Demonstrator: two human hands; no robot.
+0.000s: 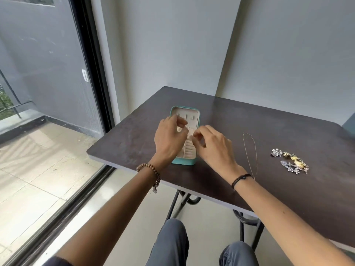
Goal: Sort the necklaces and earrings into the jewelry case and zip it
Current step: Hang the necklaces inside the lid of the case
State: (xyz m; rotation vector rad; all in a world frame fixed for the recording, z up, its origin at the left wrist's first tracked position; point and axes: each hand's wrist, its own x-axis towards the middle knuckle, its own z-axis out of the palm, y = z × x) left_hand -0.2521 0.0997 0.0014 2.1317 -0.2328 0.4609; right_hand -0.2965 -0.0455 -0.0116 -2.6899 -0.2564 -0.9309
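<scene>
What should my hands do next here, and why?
Probably lower the pinched fingers into the case and seat whatever they hold; it is too small to see. The left hand and right hand hover over the open case, fingertips close together. A chain and a heap of earrings lie unsorted on the table to the right.

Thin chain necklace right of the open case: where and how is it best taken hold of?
Probably a fingertip pinch grip on the thin chain necklace at its far bend, coming down from above: it lies flat on the table as a narrow loop, clear of the jewelry pile.
</scene>
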